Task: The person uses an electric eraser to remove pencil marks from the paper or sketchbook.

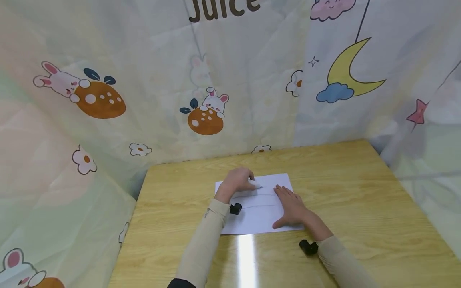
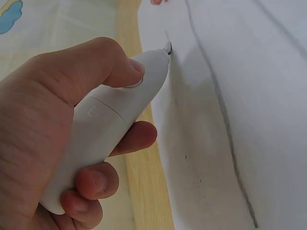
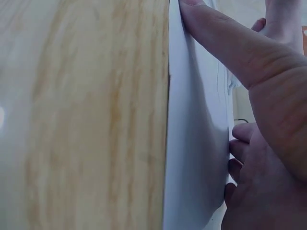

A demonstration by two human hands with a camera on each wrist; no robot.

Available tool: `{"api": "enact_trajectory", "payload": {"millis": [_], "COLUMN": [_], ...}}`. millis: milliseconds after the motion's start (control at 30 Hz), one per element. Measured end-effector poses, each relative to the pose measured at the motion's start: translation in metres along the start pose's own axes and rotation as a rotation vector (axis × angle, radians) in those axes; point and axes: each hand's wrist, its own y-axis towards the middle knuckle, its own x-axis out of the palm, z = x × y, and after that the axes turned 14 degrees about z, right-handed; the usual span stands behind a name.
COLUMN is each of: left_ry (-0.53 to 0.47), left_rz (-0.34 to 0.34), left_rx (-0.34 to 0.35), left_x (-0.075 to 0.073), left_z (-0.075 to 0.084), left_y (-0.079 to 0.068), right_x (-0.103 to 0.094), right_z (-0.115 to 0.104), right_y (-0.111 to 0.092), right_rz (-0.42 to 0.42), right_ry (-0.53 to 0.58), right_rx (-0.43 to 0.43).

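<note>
In my left hand (image 1: pixel 237 180) is a white pen-shaped tool (image 2: pixel 108 112) with a small dark tip and a round button. My thumb lies on the button, and the other fingers curl round the body. The tip touches or nearly touches a white sheet of paper (image 1: pixel 257 220) close to its far edge; its exact kind is unclear. Two long grey lines (image 2: pixel 220 100) run across the paper, and a short faint one shows by the tip. My right hand (image 1: pixel 292 209) rests on the sheet's right side, fingers spread and thumb near the front edge.
The sheet lies on a wooden table (image 1: pixel 173 200), with a bright reflection in front of it. A printed cloth (image 1: pixel 158 80) hangs behind and at both sides. Black wrist cameras sit at the left wrist (image 1: pixel 235 209) and right wrist (image 1: pixel 308 247). Dark specks lie on the paper.
</note>
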Motion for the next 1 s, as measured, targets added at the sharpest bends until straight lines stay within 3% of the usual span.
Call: {"api": "enact_trajectory", "payload": {"millis": [367, 567, 1000], "left_ry": [-0.046, -0.087, -0.065], "left_rz": [0.018, 0.017, 0.037], "left_rx": [0.012, 0.018, -0.024], "left_x": [0.005, 0.006, 0.002], "left_z": [0.000, 0.003, -0.003], "left_y": [0.006, 0.008, -0.006], "right_x": [-0.001, -0.001, -0.002], "right_z": [0.004, 0.004, 0.007], "right_y": [-0.003, -0.001, 0.006], "right_rz": [0.075, 0.083, -0.022], "right_ry": [0.033, -0.002, -0.089], "right_rx": [0.045, 0.054, 0.012]}}
